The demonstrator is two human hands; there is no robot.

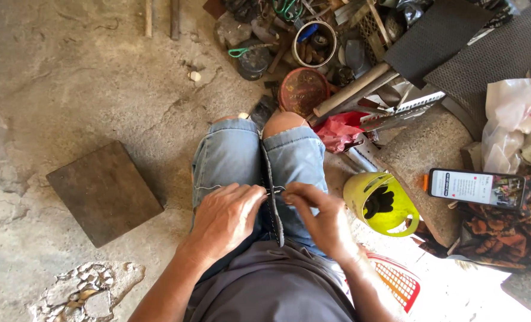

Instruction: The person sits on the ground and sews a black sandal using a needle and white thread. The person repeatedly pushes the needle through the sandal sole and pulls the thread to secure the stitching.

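Note:
I sit with my knees together in pale blue jeans (230, 155). A dark shoe sole (273, 203) stands on edge, clamped between my thighs. My left hand (225, 217) pinches a thin pale thread (204, 188) that runs leftward from the sole's edge. My right hand (319, 217) is closed at the other side of the sole, its fingertips pinched on the thread or a thin needle there; which one is too small to tell.
A dark square slab (103, 192) lies on the cracked concrete at left. A yellow-green plastic jug (380, 203) and a phone (477, 188) sit at right. Tins, tools and rubber sheets (444, 36) crowd the top right. A red plastic basket (397, 280) is by my right forearm.

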